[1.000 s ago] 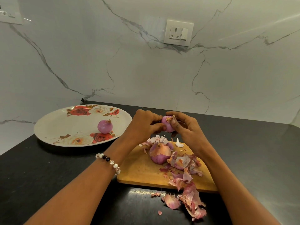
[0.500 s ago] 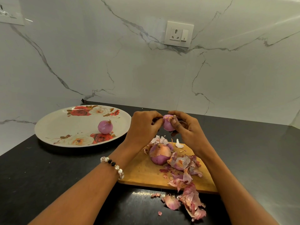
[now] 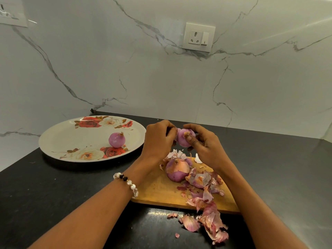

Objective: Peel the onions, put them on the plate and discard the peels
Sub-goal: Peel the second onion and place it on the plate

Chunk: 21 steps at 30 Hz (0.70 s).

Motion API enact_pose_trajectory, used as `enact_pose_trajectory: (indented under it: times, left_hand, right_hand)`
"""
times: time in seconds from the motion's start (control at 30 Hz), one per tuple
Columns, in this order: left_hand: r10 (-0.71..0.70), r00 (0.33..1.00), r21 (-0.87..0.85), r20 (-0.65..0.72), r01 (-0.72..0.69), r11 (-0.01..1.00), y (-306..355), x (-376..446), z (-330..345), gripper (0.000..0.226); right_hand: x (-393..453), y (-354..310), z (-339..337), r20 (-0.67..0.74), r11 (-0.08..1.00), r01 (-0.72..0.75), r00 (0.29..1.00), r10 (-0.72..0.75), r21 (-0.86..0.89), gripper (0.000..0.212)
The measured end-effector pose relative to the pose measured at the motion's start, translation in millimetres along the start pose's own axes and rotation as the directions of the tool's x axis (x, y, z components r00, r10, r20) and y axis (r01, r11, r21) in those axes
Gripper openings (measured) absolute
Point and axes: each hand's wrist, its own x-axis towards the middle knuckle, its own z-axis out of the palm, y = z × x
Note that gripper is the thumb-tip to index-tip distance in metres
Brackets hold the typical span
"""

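1. Both hands are lifting slightly compared with a moment ago, and the onion (image 3: 185, 140) they share is sitting a touch higher above the cutting board (image 3: 158, 190); everything else is lying where it was.
2. Nearest the camera, at the lower centre of the frame, loose peels (image 3: 212, 223) are spilling off the board's front edge onto the black counter (image 3: 53, 194).
3. Further up, on the board itself, a half-peeled onion (image 3: 177, 170) is waiting among more scraps, with papery skin clinging to its top.
4. Just above it, the left hand (image 3: 158, 139), a beaded bracelet (image 3: 127, 184) on its wrist, is curling around the held onion from the left, while the right hand (image 3: 206, 146) is cupping it from the right, the thumb pressing at a dry tuft on top.
5. Peeling looks like the step in hand: this onion is appearing almost bare, so the next move is probably calling for that last tuft to be nipped off and the onion carried left to the plate.
6. At the middle left, a flowered plate (image 3: 62, 141) is holding one peeled onion (image 3: 116, 140).
7. Beyond the counter, a white marble wall (image 3: 125, 69) is filling the upper frame, carrying a socket (image 3: 198, 37) at the upper centre and a switch plate (image 3: 10, 15) at the upper left.
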Motion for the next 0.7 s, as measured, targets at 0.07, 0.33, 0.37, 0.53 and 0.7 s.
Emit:
enact_pose_trajectory:
  times: [0.07,0.33,0.37,0.53,0.7]
  left_hand:
    - [-0.134,0.991,-0.107,0.005,0.134,0.985,-2,2,1,0.016]
    - [-0.579,0.753,-0.551,0.313,0.641,0.535,-8,9,-5,0.012]
    - [-0.584,0.735,-0.579,0.345,0.656,0.485,-7,9,-6,0.013]
    - [-0.508,0.791,-0.586,0.341,0.601,0.543,2,7,-9,0.015]
    - [-0.361,0.835,-0.56,0.415,0.547,0.622,6,4,-11,0.035]
  right_hand:
    - [0,-1,0,-0.003,0.999,-0.01,1.0,0.011,0.036,0.028]
    - [-2,-15,1,-0.013,0.92,-0.13,0.989,0.145,0.37,0.026]
    - [-2,-15,1,-0.011,0.905,-0.145,0.987,0.163,0.4,0.026]
    - [-4,-14,0,0.001,0.923,-0.166,0.984,0.177,0.347,0.027]
    - [-5,-19,-3,0.031,0.932,-0.137,0.99,0.134,0.336,0.033]
